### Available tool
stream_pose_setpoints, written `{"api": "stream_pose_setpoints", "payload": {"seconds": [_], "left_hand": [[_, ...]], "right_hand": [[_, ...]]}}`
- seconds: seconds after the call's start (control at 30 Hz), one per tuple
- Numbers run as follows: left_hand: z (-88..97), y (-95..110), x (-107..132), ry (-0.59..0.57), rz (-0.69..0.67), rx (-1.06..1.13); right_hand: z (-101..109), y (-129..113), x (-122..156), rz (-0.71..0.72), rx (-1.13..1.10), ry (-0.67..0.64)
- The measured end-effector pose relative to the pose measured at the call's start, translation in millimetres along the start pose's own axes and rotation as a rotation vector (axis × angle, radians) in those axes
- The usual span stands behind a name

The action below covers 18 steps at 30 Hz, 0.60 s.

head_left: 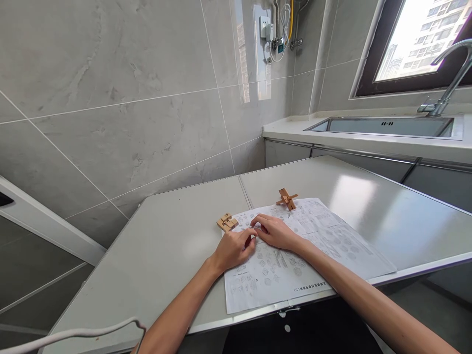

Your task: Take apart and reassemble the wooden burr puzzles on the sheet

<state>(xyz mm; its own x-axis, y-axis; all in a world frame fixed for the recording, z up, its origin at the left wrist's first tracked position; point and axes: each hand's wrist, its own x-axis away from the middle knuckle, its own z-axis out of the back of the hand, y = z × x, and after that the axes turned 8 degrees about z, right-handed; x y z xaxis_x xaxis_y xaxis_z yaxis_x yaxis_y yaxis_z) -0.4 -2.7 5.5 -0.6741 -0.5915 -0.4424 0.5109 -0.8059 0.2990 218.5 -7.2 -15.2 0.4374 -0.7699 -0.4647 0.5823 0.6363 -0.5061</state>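
My left hand (236,250) rests on a large printed sheet (280,280), its fingers curled toward the thumb. From the right, my right hand (273,231) meets it, fingers bent and their tips close to or touching the left fingertips. Whether anything small is between the fingers cannot be made out. Just beyond my left hand lies a flat wooden block puzzle (227,222) of light interlocked pieces. A second wooden puzzle (286,199), with crossed pieces sticking out, sits at the sheet's far edge, beyond my right hand. Small drawings and print cover the paper.
The pale folding table (177,255) has a seam across it and stands against a grey tiled wall (147,98). At the far right are a counter with a sink (387,127) and faucet (448,83). A white cable (84,333) crosses the near left corner.
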Motion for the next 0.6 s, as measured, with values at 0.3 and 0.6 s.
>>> {"api": "stream_pose_setpoints", "payload": {"seconds": [0.3,0.6], "left_hand": [[-4.1,-1.2,1.9,-0.061,-0.007,-0.016],[-4.6,0.0,1.5,-0.066,-0.01,-0.003]], "right_hand": [[-3.7,4.5,-0.4,-0.024,0.033,0.039],[-4.9,15.0,-3.7,-0.3,0.026,0.253]]}}
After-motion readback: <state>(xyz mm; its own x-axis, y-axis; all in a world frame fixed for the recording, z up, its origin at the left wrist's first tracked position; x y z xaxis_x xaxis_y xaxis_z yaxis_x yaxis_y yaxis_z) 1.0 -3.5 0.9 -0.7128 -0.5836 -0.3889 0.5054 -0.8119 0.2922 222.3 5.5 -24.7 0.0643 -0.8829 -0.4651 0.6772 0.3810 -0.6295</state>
